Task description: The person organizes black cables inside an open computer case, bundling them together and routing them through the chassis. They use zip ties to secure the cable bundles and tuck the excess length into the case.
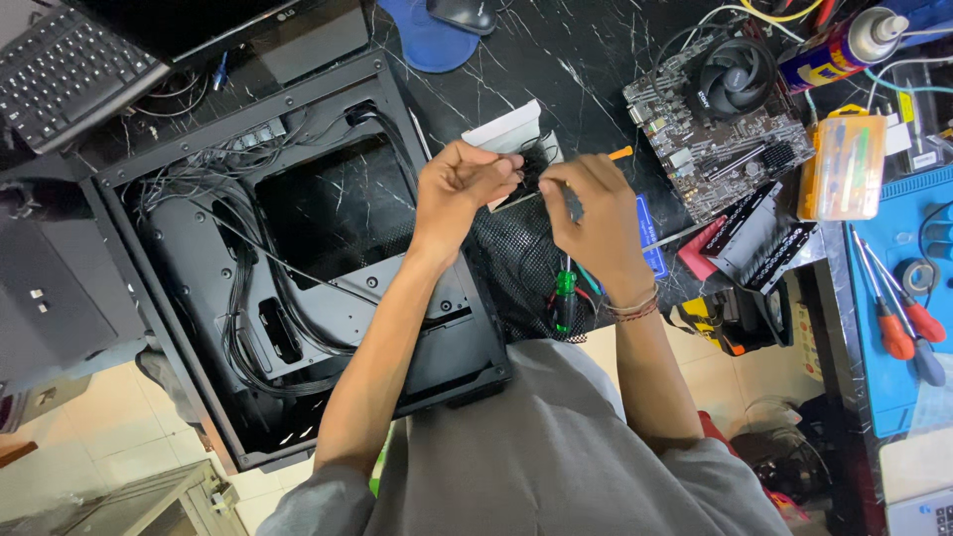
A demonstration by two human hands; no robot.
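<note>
Black marble bench [586,69], open computer case [298,258] left of the fingers.
Both hands pinch a small dark part [533,171] between them: left hand [462,189] and right hand [591,213] clenched, equally near.

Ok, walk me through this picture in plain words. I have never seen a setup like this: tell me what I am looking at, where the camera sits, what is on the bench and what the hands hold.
There is no machine here: a person works with two bare hands, and the single camera sits on their head, looking down.

The left hand and right hand meet over a black mesh panel, pinching something small and dark between the fingertips; what it is cannot be made out. A white card-like piece lies just behind the hands.

On the dark marbled worktop lies an open black computer case with loose cables inside. To the right sits a motherboard with a round cooler fan. A green-handled screwdriver rests on the mesh, red-handled screwdrivers lie on a blue mat, and a keyboard is at the top left.
</note>
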